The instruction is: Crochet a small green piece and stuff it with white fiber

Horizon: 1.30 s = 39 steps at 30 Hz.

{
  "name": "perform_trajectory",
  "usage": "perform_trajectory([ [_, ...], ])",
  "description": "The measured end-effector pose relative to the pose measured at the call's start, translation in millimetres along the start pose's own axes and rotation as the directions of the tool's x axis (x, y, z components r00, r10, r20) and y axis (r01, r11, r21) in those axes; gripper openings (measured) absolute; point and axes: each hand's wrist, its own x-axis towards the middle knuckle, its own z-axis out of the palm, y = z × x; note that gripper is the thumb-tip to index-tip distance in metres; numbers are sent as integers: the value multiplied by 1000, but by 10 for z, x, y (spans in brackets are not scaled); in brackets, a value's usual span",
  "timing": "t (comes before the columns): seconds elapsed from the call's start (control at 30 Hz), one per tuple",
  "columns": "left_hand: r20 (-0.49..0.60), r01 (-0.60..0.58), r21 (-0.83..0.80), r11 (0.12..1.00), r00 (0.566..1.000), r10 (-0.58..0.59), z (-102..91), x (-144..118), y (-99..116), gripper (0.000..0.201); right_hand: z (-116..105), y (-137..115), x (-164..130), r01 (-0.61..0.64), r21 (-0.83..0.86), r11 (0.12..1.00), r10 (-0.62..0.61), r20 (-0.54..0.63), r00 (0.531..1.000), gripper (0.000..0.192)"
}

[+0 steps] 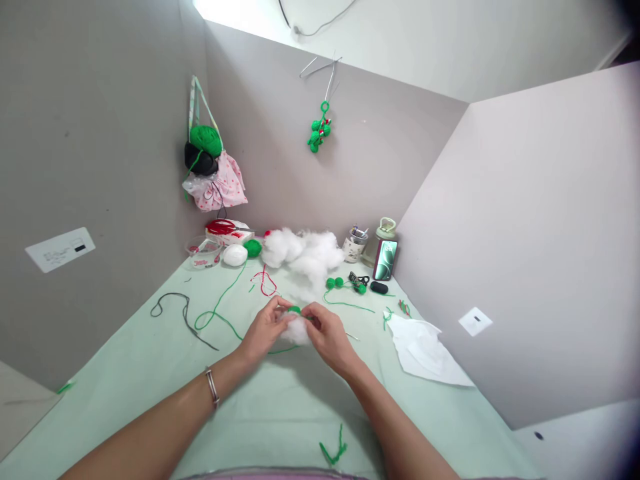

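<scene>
Both hands meet above the middle of the cloth-covered table. My left hand (269,328) has its fingers closed on a small green crochet piece (295,310), seen only in part between the fingertips. Opposite it, my right hand (327,333) pinches at the same piece and a tuft of white stuffing (296,329), which bulges out below. Which of the two its fingertips grip is partly hidden. A green yarn strand (215,313) trails on the cloth to the left. A thin metal crochet hook (353,336) pokes out beside my right hand.
A heap of white stuffing (305,253) lies at the back, with red scissors (225,227) and yarn balls (235,255) to its left. Small green crochet balls (335,283), a phone (385,260), a bottle (386,233) and white sheets (425,350) stand or lie rightward.
</scene>
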Motion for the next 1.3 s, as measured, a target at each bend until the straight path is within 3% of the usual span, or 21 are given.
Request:
perform_trajectory([
  [0.23,-100,-8,28,1000,995,11,5,23,-72,20,91,-113,-59,36,-34,999,-34,64,997,5],
  [0.43,-58,79,-69,995,995,-83,70,-63,-10,24,79,15,18,-85,-50,995,86,17,996,13],
  [0.57,-18,73,-120,990,997,-75,61,-79,60,37,11,87,63,-88,-19,996,89,12,996,22],
  [0.7,18,86,-96,992,996,-84,37,-40,72,39,2,98,66,-80,2,997,80,15,997,16],
  [0.97,-62,-68,71,995,995,73,-14,36,11,21,119,-52,-64,-4,-44,999,6,43,999,6],
  [1.13,-64,-81,138,987,994,91,-17,4,6,9,176,-24,-28,-61,-50,997,63,30,998,5],
  [1.3,36,-75,92,993,997,72,4,-6,11,25,98,73,49,-128,-49,991,127,-34,991,13],
])
